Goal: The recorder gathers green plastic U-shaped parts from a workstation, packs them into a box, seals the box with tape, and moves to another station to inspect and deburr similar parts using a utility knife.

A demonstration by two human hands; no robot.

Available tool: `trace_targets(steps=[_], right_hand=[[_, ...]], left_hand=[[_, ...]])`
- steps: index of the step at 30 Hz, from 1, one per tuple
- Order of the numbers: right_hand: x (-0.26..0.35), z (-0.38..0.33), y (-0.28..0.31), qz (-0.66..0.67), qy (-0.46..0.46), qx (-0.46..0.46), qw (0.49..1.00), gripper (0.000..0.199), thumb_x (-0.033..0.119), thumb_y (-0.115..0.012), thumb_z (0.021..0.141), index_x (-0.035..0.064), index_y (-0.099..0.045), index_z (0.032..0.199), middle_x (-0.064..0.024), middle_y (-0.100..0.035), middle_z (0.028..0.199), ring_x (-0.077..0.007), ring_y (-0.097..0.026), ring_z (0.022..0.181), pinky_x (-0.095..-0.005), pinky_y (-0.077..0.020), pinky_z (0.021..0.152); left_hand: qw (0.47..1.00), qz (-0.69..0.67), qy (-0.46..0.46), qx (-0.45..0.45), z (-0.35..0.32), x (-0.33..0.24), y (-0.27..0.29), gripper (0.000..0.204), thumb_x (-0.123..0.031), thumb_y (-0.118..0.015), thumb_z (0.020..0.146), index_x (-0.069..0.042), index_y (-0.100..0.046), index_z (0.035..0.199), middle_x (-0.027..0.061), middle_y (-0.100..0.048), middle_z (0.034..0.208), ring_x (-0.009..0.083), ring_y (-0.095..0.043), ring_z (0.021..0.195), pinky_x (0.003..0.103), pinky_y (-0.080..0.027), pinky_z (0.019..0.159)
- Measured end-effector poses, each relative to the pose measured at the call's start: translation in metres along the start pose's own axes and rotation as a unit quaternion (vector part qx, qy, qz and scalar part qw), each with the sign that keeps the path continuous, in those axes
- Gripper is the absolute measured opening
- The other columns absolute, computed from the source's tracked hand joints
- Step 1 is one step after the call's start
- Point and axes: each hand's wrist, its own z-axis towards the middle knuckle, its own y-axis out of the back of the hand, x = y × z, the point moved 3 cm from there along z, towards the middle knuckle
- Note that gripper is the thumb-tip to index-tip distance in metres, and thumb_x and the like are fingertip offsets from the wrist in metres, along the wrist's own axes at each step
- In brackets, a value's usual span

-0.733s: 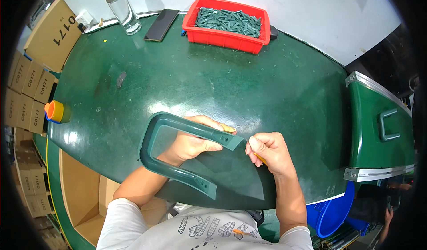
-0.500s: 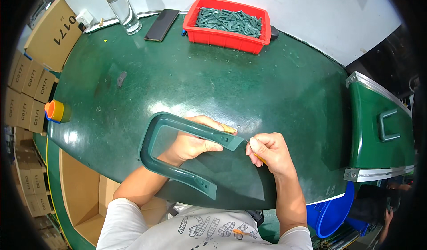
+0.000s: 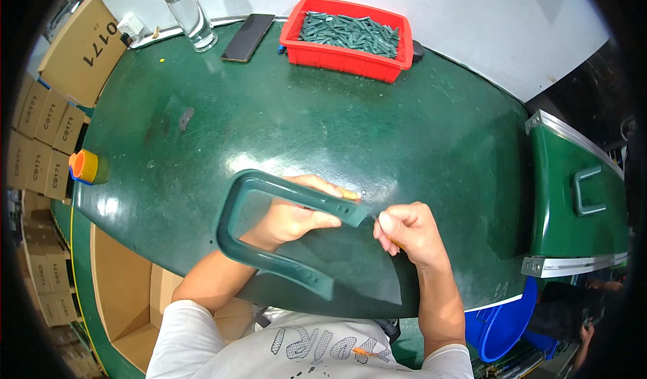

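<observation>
A dark green U-shaped plastic handle (image 3: 246,244) is held just above the near edge of the green table (image 3: 283,123). My left hand (image 3: 293,217) reaches through its loop and grips the upper arm. At the tip of that arm my right hand (image 3: 408,230) pinches something small, with an orange bit showing under the fingers; what it is I cannot tell. The lower arm of the handle points toward my body.
A red bin (image 3: 347,38) of small dark green parts stands at the far edge, with a black phone (image 3: 247,37) and a clear bottle (image 3: 189,11) to its left. An orange-topped item (image 3: 84,165) sits at the left edge. A green conveyor (image 3: 583,197) carries another handle at right. Cardboard boxes (image 3: 54,109) are stacked left.
</observation>
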Motion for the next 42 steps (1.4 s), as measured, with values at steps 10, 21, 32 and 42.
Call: trace_targets(steps=[10,21,32,42], right_hand=[[-0.028,-0.005,0.038,0.219,0.145,-0.108,0.959,0.025,0.024,-0.049,0.096,-0.0009,-0.051,0.093,-0.0010,-0.044,0.058,-0.0064,-0.039,0.042,-0.0180,-0.0299,0.037],[-0.020,0.003,0.036,0.196,0.073,-0.139,0.968,0.018,0.017,-0.056,0.091,0.0004,-0.054,0.097,-0.0014,-0.042,0.061,-0.0127,-0.041,0.055,-0.0230,-0.0338,0.049],[-0.017,0.006,0.022,0.111,0.096,-0.231,0.962,0.017,0.022,-0.058,0.088,0.0067,-0.050,0.088,0.0029,-0.036,0.059,-0.0094,-0.034,0.051,-0.0234,-0.0274,0.046],[-0.023,0.001,0.010,0.106,0.092,-0.334,0.932,0.017,0.026,-0.056,0.089,0.0124,-0.049,0.080,0.0042,-0.039,0.058,-0.0097,-0.037,0.050,-0.0230,-0.0316,0.047]], left_hand=[[0.985,0.094,-0.095,-0.112,0.013,0.005,0.002,0.041,-0.005,-0.076,0.066,-0.002,-0.051,0.097,0.0108,-0.064,0.086,0.0184,-0.062,0.084,0.033,-0.048,0.077],[0.652,0.154,-0.390,-0.631,-0.216,-0.194,0.139,0.038,-0.027,-0.061,0.088,-0.008,-0.038,0.112,0.0116,-0.061,0.084,0.0211,-0.061,0.057,0.026,-0.045,0.044],[0.420,0.386,0.538,-0.620,-0.508,-0.076,0.284,0.038,-0.025,-0.067,0.074,0.001,-0.061,0.101,0.0213,-0.066,0.093,0.0338,-0.063,0.095,0.042,-0.050,0.082],[0.371,0.406,0.529,-0.646,-0.464,-0.028,0.327,0.030,-0.024,-0.065,0.080,-0.002,-0.065,0.101,0.0162,-0.066,0.101,0.0310,-0.063,0.098,0.037,-0.052,0.082]])
